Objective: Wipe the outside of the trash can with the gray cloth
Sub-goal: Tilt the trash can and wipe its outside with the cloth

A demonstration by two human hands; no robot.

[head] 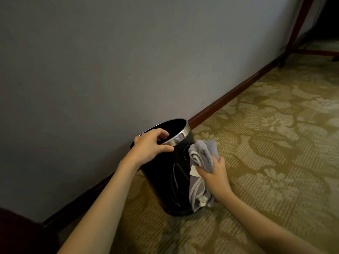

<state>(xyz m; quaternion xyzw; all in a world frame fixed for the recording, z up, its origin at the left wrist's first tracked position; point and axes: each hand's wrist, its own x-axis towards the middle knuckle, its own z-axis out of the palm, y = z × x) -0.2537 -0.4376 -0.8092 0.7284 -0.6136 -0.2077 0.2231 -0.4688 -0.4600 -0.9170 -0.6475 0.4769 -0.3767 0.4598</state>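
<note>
On the patterned carpet [266, 143], close against the gray wall [91, 61], the black trash can [165, 180] stands tilted toward the near side. The left hand [148, 147] hooks its fingers over the metal rim [176, 139], thumb outside, a grip that seems meant to steady the can while it is rubbed. The right hand [214, 176] pinches the bunched gray cloth [203, 162] and presses it against the can's right side, so the wiping looks under way
</note>
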